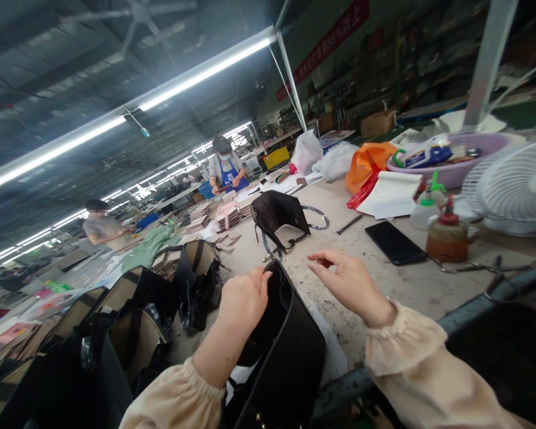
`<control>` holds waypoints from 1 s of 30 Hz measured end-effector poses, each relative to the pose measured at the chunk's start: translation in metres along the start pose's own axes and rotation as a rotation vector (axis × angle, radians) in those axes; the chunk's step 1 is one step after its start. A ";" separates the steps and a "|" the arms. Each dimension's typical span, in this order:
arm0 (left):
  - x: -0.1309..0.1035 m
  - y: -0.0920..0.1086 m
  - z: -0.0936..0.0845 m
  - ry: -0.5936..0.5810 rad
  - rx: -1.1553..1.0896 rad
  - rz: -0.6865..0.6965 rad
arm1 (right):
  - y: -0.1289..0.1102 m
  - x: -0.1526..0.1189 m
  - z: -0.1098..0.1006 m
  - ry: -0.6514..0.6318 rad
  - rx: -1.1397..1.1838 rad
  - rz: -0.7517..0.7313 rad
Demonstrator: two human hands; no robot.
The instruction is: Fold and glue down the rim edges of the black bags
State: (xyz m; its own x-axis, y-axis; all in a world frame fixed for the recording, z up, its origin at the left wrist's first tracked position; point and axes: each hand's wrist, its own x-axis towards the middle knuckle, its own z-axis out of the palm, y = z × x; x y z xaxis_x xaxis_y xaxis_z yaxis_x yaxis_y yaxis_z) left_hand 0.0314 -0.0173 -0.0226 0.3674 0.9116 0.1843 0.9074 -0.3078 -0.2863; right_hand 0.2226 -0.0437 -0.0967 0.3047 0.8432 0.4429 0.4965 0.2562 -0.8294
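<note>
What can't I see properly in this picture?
In the head view:
- Left hand: its own back hides just how it grips the black bag.
- Black bag's near end: cut off by the bottom edge.
- White fan: partly cut off by the right edge.
- Thing the far worker holds: too small.

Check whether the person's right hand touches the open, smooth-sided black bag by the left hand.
Apart. The head view plainly shows a strip of beige tabletop between the right hand and the open, smooth-sided black bag.

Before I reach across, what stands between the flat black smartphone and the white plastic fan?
The head view shows a red-topped bottle of amber liquid and a translucent, green-nozzled bottle.
</note>
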 end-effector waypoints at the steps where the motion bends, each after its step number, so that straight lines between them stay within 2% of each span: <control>1: 0.000 0.001 0.000 0.009 0.008 0.000 | 0.004 -0.001 0.002 -0.020 -0.001 0.004; 9: 0.006 0.007 -0.003 0.023 0.046 -0.001 | 0.021 -0.007 0.010 -0.098 -0.052 -0.015; 20: 0.007 -0.002 -0.006 -0.034 -0.032 -0.033 | 0.036 -0.019 0.010 -0.238 -0.099 -0.090; 30: 0.016 0.007 -0.006 -0.031 -0.060 -0.016 | 0.045 -0.026 0.013 -0.354 -0.128 -0.153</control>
State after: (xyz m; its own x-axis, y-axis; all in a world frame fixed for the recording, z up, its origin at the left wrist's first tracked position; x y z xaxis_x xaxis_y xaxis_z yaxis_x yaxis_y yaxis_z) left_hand 0.0450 -0.0064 -0.0161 0.3467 0.9244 0.1591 0.9241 -0.3077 -0.2265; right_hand 0.2264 -0.0482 -0.1498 -0.0683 0.9161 0.3950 0.6186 0.3495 -0.7037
